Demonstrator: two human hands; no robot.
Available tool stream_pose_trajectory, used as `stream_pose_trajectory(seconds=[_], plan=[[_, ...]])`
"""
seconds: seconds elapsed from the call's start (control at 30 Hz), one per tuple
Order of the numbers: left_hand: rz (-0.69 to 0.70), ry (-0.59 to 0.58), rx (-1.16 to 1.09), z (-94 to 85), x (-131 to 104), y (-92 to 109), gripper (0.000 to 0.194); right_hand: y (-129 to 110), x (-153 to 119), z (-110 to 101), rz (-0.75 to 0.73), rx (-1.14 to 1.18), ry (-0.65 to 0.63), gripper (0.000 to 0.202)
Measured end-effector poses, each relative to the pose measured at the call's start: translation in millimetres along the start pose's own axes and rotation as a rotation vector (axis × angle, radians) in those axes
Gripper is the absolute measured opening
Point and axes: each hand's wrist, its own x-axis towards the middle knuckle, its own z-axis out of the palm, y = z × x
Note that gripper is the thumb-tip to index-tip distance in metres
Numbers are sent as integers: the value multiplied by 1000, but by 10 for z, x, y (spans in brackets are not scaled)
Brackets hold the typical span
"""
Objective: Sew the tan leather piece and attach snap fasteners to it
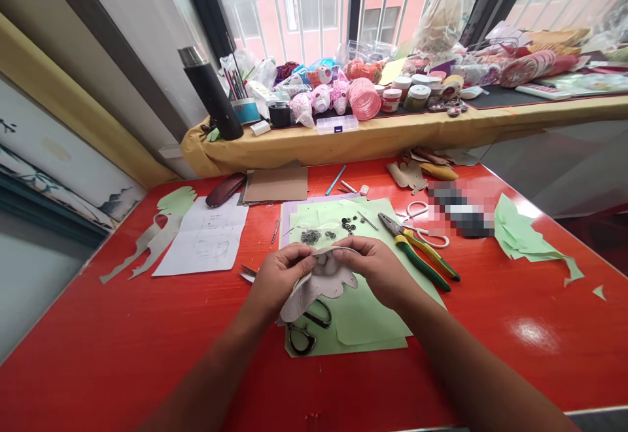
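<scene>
Both hands pinch a pale grey piece of soft leather or felt (330, 285) with a scalloped lower edge and small holes. My left hand (283, 268) grips its upper left edge, thumb on top. My right hand (371, 265) grips the upper right edge; the piece is bent between them. Beneath it lie light green paper sheets (373, 321). Dark-handled scissors (300, 338) lie partly hidden under the piece. Just beyond my hands are a heap of small metal rings (310, 236) and several black snap-like parts (348, 224).
Green-and-yellow pliers (422, 255) and white-handled scissors (422, 232) lie to the right, near crumpled green paper (524, 239). At left are a drawn-on white sheet (203, 239), a glasses case (224, 190) and grey scraps (157, 242). A cluttered windowsill (294, 147) runs behind.
</scene>
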Motion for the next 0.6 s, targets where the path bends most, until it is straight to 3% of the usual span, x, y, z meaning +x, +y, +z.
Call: stream_pose_trajectory(seconds=[0.17,0.27,0.43,0.6], plan=[[-262,-167,-357,6,-43,6,42,-1,-2,-29,100,182,-74,35],[-331,-230,-532,5,-54,-24,43,-30,-18,-10,118,228,-131,38],[-355,-266,-571,4,-43,-32,46,-31,-24,8,68,130,-96,40],[-234,-141,-512,87,-72,13,38,5,13,-31,40,120,-15,40]])
